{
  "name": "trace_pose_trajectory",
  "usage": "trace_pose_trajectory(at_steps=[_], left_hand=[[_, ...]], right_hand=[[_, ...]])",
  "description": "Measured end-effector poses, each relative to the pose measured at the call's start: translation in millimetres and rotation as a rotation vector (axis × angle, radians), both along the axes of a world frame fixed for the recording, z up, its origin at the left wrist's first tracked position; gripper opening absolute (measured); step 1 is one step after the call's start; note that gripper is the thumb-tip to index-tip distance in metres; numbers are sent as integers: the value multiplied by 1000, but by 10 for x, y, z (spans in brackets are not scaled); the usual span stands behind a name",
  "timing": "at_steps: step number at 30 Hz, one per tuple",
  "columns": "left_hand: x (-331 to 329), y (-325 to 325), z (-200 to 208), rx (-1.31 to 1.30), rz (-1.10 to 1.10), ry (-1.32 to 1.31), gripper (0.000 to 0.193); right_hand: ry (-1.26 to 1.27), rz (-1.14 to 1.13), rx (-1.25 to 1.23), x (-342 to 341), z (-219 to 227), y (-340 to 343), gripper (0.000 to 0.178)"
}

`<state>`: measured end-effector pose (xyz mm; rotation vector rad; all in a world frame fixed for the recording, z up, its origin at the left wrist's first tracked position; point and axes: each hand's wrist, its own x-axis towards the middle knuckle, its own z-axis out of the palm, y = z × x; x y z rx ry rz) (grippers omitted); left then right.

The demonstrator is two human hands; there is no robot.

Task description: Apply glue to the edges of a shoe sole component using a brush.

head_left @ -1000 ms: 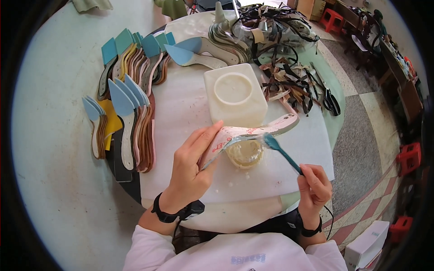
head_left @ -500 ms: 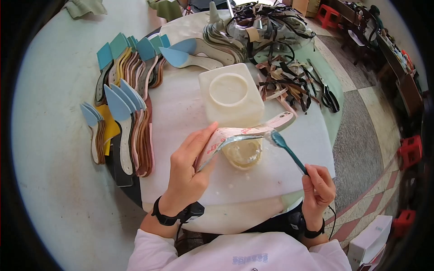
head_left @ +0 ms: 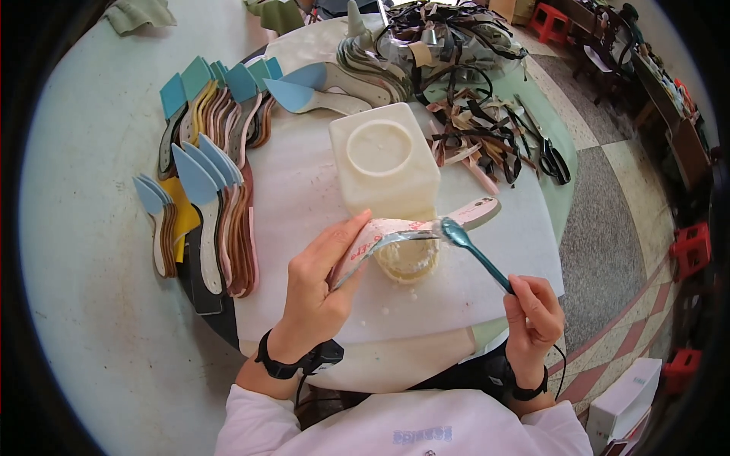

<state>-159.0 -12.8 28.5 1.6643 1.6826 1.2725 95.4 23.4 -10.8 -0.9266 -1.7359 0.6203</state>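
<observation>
My left hand [head_left: 308, 292] is closed around the broad toe end of a curved shoe insole [head_left: 384, 230], holding it raised and tilted. The insole is pale with red marks, and its narrow heel end points to the right. In my right hand [head_left: 534, 308] is the thin handle of a teal toothbrush [head_left: 487, 264], pinched between thumb and fingers. The brush head meets the insole's near edge around its middle; its bristles are mostly hidden. Below the insole is a cream plastic container [head_left: 353, 190] with white paste [head_left: 411, 262] in its near opening.
Stacked insoles with blue and teal toe ends [head_left: 201, 182] stand at the left, and more insoles [head_left: 327, 87] lie at the back. Cut strips [head_left: 475, 137] are heaped at the back right, beside black-handled scissors [head_left: 553, 161]. A white sheet [head_left: 296, 197] covers the table there.
The toothbrush head has slid left along the insole's edge, from near the heel part toward the middle. The insole's heel end has dipped and turned slightly. My left hand is nearly still.
</observation>
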Motion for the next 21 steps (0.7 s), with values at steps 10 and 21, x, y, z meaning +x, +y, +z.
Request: trace_pose_trajectory(at_steps=[10,21], left_hand=[[-9,9,-16,8,-10,18,41],[20,10,-16,-63,13,-89,41]], right_hand=[[-43,65,42,-106,7,35,30],[0,84,43,-204,10,-15,31]])
